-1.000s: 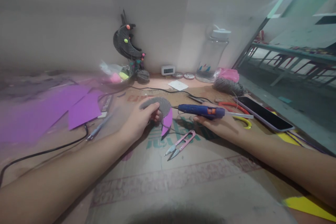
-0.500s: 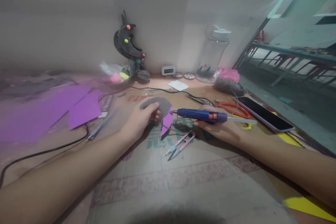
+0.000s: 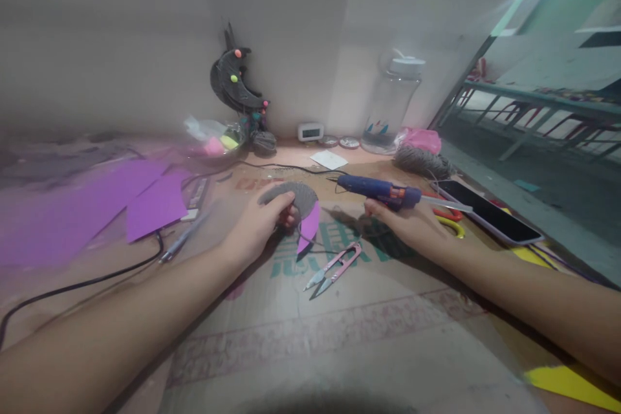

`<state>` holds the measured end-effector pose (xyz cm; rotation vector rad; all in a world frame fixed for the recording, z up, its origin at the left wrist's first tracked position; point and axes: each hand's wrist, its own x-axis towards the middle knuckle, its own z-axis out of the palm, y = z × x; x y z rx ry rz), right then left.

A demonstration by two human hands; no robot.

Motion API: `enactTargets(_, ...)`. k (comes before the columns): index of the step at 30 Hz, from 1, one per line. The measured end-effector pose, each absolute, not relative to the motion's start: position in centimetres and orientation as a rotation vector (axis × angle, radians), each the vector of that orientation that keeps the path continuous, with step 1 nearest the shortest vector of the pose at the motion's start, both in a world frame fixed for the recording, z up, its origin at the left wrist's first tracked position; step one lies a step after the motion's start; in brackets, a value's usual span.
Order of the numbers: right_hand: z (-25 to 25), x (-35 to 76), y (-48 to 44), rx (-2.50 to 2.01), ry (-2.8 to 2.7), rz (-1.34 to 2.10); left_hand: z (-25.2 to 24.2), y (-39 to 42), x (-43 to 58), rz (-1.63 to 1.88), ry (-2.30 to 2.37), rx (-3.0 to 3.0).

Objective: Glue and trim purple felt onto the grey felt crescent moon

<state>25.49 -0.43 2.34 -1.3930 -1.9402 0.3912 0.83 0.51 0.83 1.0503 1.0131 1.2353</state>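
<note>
My left hand (image 3: 272, 217) pinches a crescent-shaped piece (image 3: 305, 197) between thumb and fingers. Grey yarn covers its upper part, while its lower tip (image 3: 309, 229) is bare purple. A strand of yarn (image 3: 320, 250) trails from it toward the pink-handled thread snips (image 3: 334, 268), which lie on the table with blades apart. In my right hand (image 3: 405, 223) is a blue hot glue gun (image 3: 376, 191), its nozzle pointing left, apart from the crescent. A clear glue stick (image 3: 446, 204) sticks out of its back end.
Purple sheets (image 3: 158, 200) and a pen (image 3: 182, 239) lie at left. Behind stand a finished dark crescent (image 3: 230, 81), a small clock (image 3: 310, 132) and a clear bottle (image 3: 391, 107). Grey yarn (image 3: 422, 162), a phone (image 3: 490, 210) and orange-handled pliers (image 3: 449, 214) are at right.
My right hand has drawn the glue gun up and to the right, away from the crescent. My left hand still holds the crescent in nearly the same place.
</note>
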Motion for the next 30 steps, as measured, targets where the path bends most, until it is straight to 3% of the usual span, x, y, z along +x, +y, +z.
enactTargets(6,4.9,26.5,1.2,-1.278,-1.864,0.383,0.8,0.4,1.0,1.206,1.043,1.024)
enactTargets(10,6.2,27.0,5.3,-1.518,-1.805,0.272,0.8,0.4,1.0,1.210,1.061,1.032)
enactTargets(19,3.6,27.1,16.8,-1.715,-1.898,0.242,0.4,0.7,1.0,1.195,1.087,0.996)
enactTargets(30,4.1,28.9,15.4,-1.876,-2.025,0.032,0.0,0.8,0.8,1.199,0.980,1.062)
